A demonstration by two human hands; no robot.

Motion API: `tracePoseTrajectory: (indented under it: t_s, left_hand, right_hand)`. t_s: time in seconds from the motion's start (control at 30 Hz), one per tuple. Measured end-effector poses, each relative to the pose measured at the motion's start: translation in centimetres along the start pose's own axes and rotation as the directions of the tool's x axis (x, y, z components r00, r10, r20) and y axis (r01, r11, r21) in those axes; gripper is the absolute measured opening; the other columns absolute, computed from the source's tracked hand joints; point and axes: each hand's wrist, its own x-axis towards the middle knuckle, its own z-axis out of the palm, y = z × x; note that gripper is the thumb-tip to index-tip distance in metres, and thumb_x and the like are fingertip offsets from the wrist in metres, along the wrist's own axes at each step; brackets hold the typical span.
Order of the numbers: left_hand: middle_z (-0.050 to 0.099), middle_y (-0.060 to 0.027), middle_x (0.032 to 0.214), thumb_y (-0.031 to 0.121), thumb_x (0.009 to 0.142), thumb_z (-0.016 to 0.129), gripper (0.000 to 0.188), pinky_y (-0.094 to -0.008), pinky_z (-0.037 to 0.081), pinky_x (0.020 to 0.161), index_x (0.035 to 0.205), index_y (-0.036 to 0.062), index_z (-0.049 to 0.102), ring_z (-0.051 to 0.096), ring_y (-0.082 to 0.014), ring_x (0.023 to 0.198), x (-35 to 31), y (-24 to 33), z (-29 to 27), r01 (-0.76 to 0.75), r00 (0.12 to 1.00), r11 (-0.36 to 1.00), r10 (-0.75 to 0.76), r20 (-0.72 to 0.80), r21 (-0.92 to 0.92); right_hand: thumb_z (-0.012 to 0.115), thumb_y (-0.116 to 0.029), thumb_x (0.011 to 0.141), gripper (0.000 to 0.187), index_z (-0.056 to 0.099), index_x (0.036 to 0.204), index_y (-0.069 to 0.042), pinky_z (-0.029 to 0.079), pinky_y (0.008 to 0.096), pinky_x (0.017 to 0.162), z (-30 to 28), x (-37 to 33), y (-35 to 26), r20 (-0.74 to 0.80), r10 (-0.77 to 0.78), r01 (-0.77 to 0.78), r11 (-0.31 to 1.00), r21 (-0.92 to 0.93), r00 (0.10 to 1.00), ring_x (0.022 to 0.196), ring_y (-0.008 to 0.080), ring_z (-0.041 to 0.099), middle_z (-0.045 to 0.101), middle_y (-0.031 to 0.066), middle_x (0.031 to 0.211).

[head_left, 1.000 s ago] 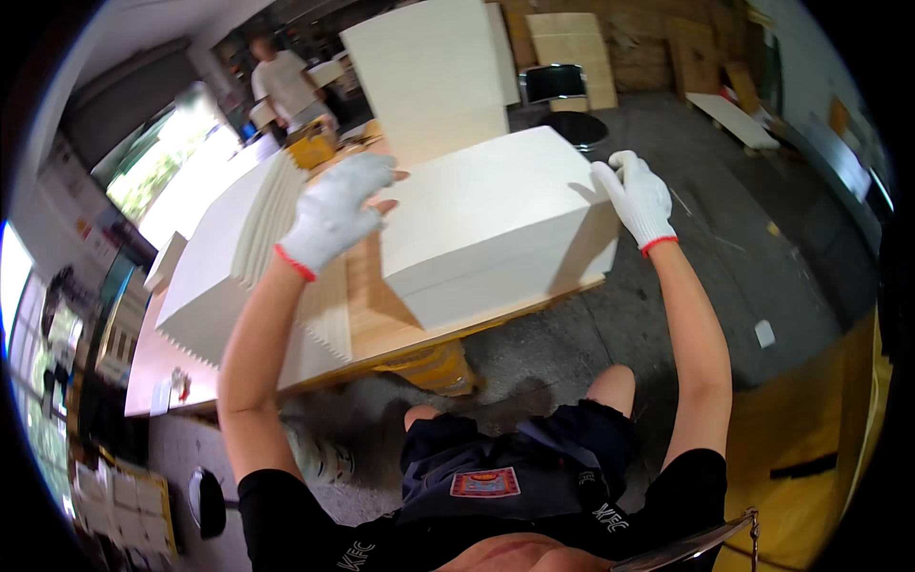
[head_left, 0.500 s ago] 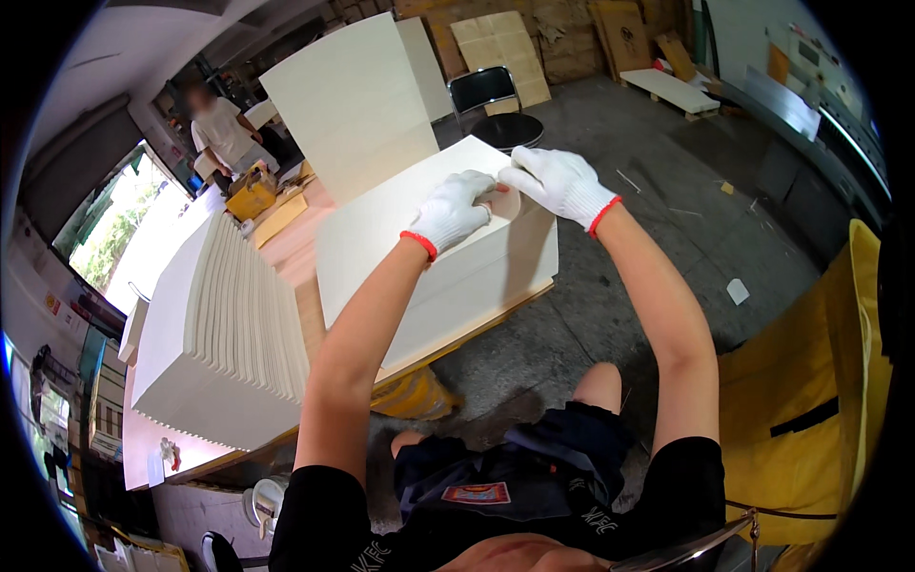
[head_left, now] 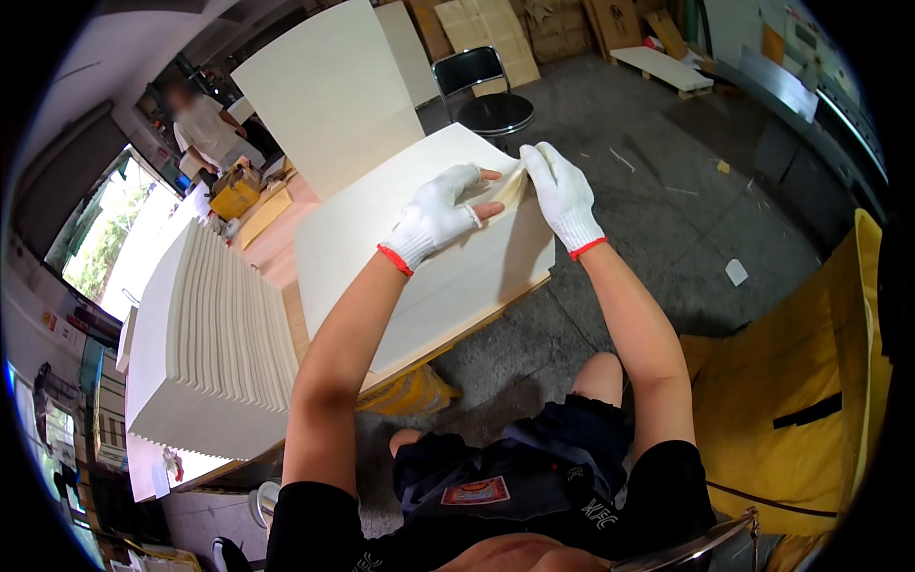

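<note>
Head view: one stack of white sheets (head_left: 457,276), on the tabletop (head_left: 297,195), right of a ridged white stack (head_left: 219,329); left hand (head_left: 437,212) at its right end, thumb and forefinger spread; right hand (head_left: 564,195) alongside, fingers close together, pinch impossible to tell. Step in hand, as judged: parting sheets at the bent edge (head_left: 516,187). Next move seemingly calls for secure hold there.

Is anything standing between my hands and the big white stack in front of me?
Nothing visible, apart from the white gloves you're wearing. Your left hand is over the top of the white stack, and your right hand is at its right end. The black chair stands beyond the stack, out of the way.
</note>
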Motion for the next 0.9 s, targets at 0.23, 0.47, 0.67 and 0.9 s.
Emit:
tracePoseTrajectory:
  t_s: [0.23, 0.47, 0.67, 0.9]
  left_hand:
    - [0.065, -0.0107, 0.114, 0.011, 0.093, 0.069, 0.042, -0.0347, 0.048, 0.098, 0.134, 0.0096, 0.061, 0.061, -0.0195, 0.103, 0.2, -1.2, 0.2, 0.003, 0.999, 0.995, -0.007, -0.035, -0.103]
    - [0.065, -0.0076, 0.089, 0.012, 0.092, 0.070, 0.039, -0.0311, 0.050, 0.074, 0.130, 0.0108, 0.063, 0.059, -0.0135, 0.080, 0.0, 0.4, 0.0, 0.065, 0.998, 0.994, -0.067, 0.021, 0.084]
    - [0.058, -0.0011, 0.073, 0.014, 0.090, 0.074, 0.036, -0.0285, 0.045, 0.056, 0.125, 0.0100, 0.065, 0.052, -0.0080, 0.058, -0.2, 0.9, 0.4, 0.127, 0.992, 0.991, -0.127, -0.001, 0.040]
    - [0.060, -0.0058, 0.082, 0.015, 0.096, 0.064, 0.033, -0.0291, 0.047, 0.069, 0.128, 0.0094, 0.064, 0.055, -0.0129, 0.072, -0.2, 0.3, 0.2, 0.050, 0.998, 0.993, -0.046, -0.041, 0.102]
  right_hand:
    - [0.041, -0.057, 0.100, 0.052, 0.060, 0.095, -0.008, 0.046, 0.0517, 0.075, 0.2, -0.1, 0.1, -0.003, -0.011, 0.011, 1.000, 0.003, 1.000, 0.087, 0.0453, 0.063, 0.066, 0.0234, 0.087]
    - [0.041, -0.054, 0.101, 0.050, 0.061, 0.099, -0.008, 0.047, 0.0522, 0.075, 0.1, 0.0, 0.7, 0.011, -0.027, 0.027, 0.998, -0.051, 1.000, 0.087, 0.0448, 0.065, 0.068, 0.0231, 0.087]
    - [0.044, -0.047, 0.103, 0.044, 0.056, 0.094, -0.006, 0.044, 0.0484, 0.072, 0.2, -0.4, 0.4, -0.009, -0.030, 0.030, 0.999, -0.012, 1.000, 0.086, 0.0451, 0.060, 0.059, 0.0221, 0.082]
    - [0.044, -0.050, 0.102, 0.046, 0.056, 0.093, -0.006, 0.044, 0.0478, 0.072, -0.3, -0.5, -0.2, 0.034, 0.036, -0.036, 0.999, 0.009, 0.999, 0.085, 0.0441, 0.061, 0.060, 0.0221, 0.081]
